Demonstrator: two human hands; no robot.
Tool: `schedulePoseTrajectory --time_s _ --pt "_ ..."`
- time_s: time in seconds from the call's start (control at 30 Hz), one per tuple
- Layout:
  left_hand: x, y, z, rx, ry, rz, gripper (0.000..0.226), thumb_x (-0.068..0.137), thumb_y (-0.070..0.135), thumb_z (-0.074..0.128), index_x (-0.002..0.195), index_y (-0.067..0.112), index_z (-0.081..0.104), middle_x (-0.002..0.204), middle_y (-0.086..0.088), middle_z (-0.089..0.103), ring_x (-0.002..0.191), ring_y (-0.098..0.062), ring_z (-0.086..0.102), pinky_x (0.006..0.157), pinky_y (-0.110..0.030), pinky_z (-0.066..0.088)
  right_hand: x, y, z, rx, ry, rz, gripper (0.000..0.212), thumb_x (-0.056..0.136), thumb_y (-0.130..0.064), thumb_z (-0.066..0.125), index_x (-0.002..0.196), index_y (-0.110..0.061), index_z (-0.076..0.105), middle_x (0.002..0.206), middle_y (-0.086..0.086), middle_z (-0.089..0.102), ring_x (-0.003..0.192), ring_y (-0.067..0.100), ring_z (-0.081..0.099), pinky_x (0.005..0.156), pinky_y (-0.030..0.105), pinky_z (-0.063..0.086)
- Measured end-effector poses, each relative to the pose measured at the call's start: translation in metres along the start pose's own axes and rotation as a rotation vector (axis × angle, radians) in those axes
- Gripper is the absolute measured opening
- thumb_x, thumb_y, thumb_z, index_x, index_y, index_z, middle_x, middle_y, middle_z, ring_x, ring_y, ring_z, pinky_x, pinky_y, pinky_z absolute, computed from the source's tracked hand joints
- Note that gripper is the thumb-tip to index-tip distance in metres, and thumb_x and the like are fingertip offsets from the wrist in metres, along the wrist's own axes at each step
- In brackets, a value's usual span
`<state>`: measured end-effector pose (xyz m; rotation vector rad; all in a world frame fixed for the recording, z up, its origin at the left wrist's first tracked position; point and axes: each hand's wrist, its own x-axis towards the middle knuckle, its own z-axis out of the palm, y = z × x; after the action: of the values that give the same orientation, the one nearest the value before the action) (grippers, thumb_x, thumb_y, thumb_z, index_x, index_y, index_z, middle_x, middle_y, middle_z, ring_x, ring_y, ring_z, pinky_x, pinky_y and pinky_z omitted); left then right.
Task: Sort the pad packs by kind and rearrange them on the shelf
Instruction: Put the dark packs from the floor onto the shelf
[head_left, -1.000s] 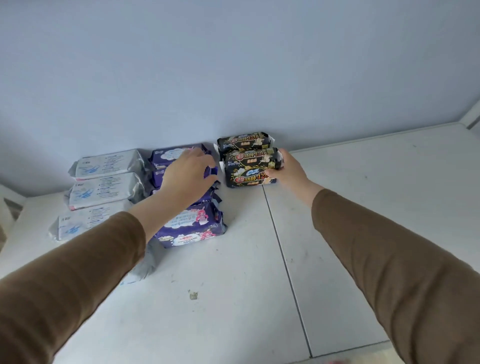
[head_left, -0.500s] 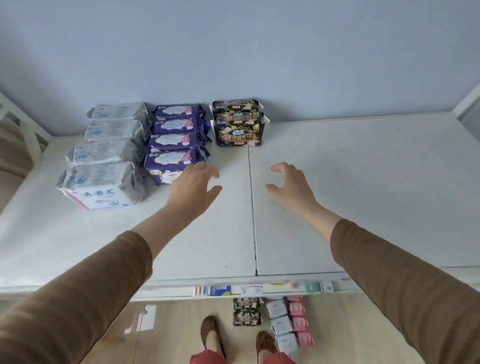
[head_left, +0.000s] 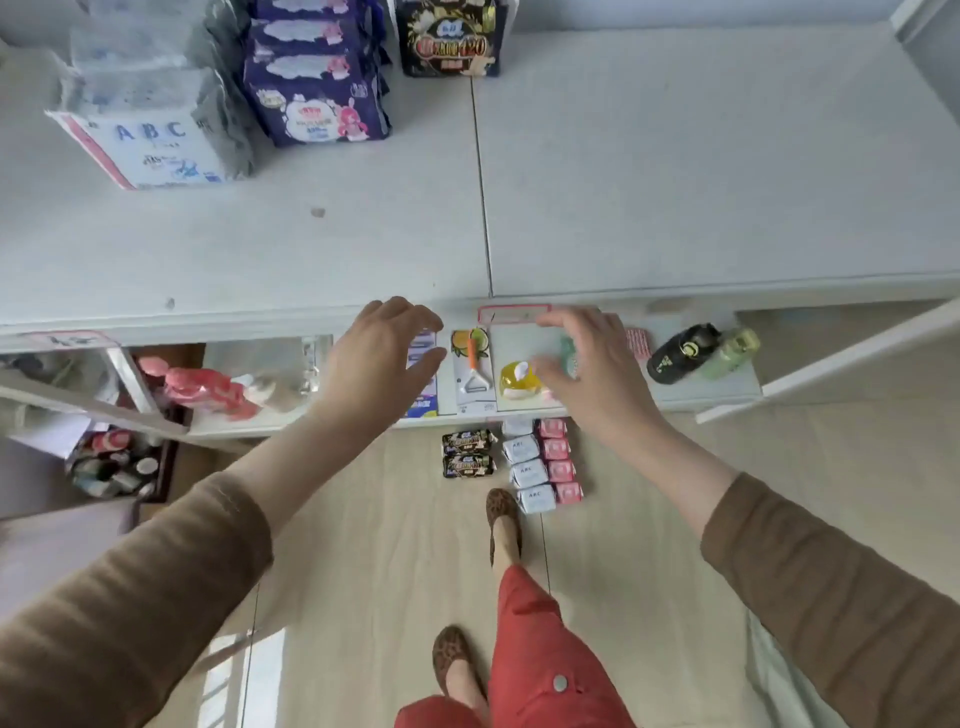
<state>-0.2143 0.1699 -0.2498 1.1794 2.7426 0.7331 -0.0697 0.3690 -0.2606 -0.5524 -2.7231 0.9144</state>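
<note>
- So, both hands are empty here. The left hand (head_left: 382, 353) and right hand (head_left: 587, 364) hang palm-down with fingers loosely spread, out over the front edge of the white shelf (head_left: 675, 182), touching nothing.
- The shelf top is a flat, matte white board with a thin seam running front to back and a few little scuffs.
- At the back left there are three rows of soft plastic pad packs: white-and-grey ABC packs (head_left: 150, 130) at the far left, purple packs with a pink bunny print (head_left: 317, 98) just beside them, and a glossy black pack with gold print (head_left: 449, 41) to the right of those.
- More packs sit down on the pale wood-look floor (head_left: 363, 545), near the foot in a leopard-print shoe (head_left: 503, 512): two black-and-gold packs (head_left: 467, 453), a column of white ABC packs (head_left: 527, 465), and a column of pink packs (head_left: 558, 457) touching it.
- The lower shelf (head_left: 727, 389) holds a carded orange-handled peeler (head_left: 472, 364), a yellow thing partly hidden by the right hand, a black bottle (head_left: 680, 353) and a green bottle (head_left: 730, 351) lying down.
- Brown knit sleeves (head_left: 130, 613), red trousers.
</note>
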Motion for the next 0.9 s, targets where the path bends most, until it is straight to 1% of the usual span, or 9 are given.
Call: schedulePoseTrajectory --time_s 0.07,0.2,0.37,0.4,0.5,0.6,0.67,0.8,0.9 --pt "-0.041 -0.006 0.017 -0.015 -0.028 -0.027 0.022 0.090 0.030 0.066 0.110 0.022 0.066 0.106 0.004 0.062 0.102 -0.021 0.053 0.077 -0.036 0.047 -0.037 0.008 0.019 0.010 -0.039 0.021 0.036 0.088 -0.022 0.067 0.123 -0.018 0.058 0.124 -0.003 0.056 0.118 0.020 0.047 0.097 0.031 0.038" --pt "-0.110 -0.027 0.072 -0.049 -0.180 -0.108 0.023 0.090 0.030 0.065 0.112 0.022 0.065 0.111 0.004 0.061 0.106 -0.021 0.054 0.081 -0.038 0.049 -0.096 0.038 0.068 0.018 -0.177 0.148 0.038 0.089 -0.024 0.067 0.126 -0.023 0.055 0.128 -0.007 0.053 0.120 0.015 0.042 0.090 0.023 0.031" --pt "-0.159 -0.064 0.164 -0.036 -0.326 -0.225 0.026 0.090 0.034 0.063 0.114 0.026 0.061 0.109 0.007 0.059 0.106 -0.018 0.052 0.075 -0.040 0.052 -0.133 0.095 0.145 -0.031 -0.293 0.251 0.040 0.088 -0.025 0.065 0.126 -0.022 0.054 0.129 -0.005 0.053 0.117 0.012 0.039 0.090 0.028 0.037" --pt "-0.165 -0.072 0.185 -0.037 -0.345 -0.248 0.027 0.090 0.034 0.063 0.115 0.025 0.061 0.109 0.006 0.058 0.106 -0.018 0.052 0.075 -0.040 0.051 -0.137 0.109 0.163 -0.038 -0.318 0.262 0.041 0.088 -0.024 0.065 0.127 -0.022 0.054 0.130 -0.005 0.053 0.118 0.012 0.039 0.091 0.028 0.037" --pt "-0.182 -0.099 0.253 -0.032 -0.410 -0.309 0.033 0.090 0.033 0.063 0.121 0.024 0.058 0.114 0.004 0.057 0.110 -0.019 0.050 0.079 -0.042 0.051 -0.145 0.155 0.220 -0.070 -0.393 0.285 0.043 0.088 -0.023 0.065 0.129 -0.020 0.053 0.133 -0.002 0.052 0.124 0.020 0.041 0.096 0.031 0.037" --pt "-0.193 -0.130 0.322 -0.024 -0.465 -0.354 0.039 0.090 0.032 0.062 0.127 0.023 0.054 0.121 0.003 0.054 0.113 -0.020 0.048 0.082 -0.040 0.050 -0.146 0.206 0.283 -0.091 -0.451 0.301 0.047 0.088 -0.021 0.065 0.132 -0.016 0.050 0.133 0.003 0.050 0.125 0.024 0.043 0.090 0.030 0.034" --pt "-0.197 -0.153 0.369 -0.017 -0.493 -0.384 0.044 0.091 0.032 0.062 0.132 0.022 0.050 0.125 0.001 0.052 0.116 -0.021 0.048 0.086 -0.038 0.048 -0.145 0.240 0.326 -0.099 -0.477 0.304 0.050 0.088 -0.021 0.064 0.135 -0.016 0.047 0.135 0.003 0.049 0.126 0.024 0.043 0.089 0.031 0.035" --pt "-0.195 -0.200 0.456 -0.036 -0.498 -0.442 0.053 0.091 0.032 0.063 0.139 0.019 0.045 0.130 -0.006 0.050 0.119 -0.026 0.049 0.094 -0.038 0.044 -0.137 0.304 0.407 -0.116 -0.537 0.270 0.056 0.089 -0.021 0.063 0.140 -0.014 0.040 0.138 0.008 0.044 0.127 0.028 0.045 0.091 0.035 0.040" --pt "-0.184 -0.234 0.513 -0.051 -0.468 -0.499 0.058 0.091 0.032 0.064 0.142 0.017 0.041 0.131 -0.010 0.049 0.119 -0.031 0.050 0.096 -0.039 0.042 -0.124 0.345 0.461 -0.132 -0.566 0.252 0.059 0.088 -0.019 0.063 0.140 -0.014 0.037 0.135 0.011 0.043 0.122 0.031 0.047 0.085 0.035 0.040"
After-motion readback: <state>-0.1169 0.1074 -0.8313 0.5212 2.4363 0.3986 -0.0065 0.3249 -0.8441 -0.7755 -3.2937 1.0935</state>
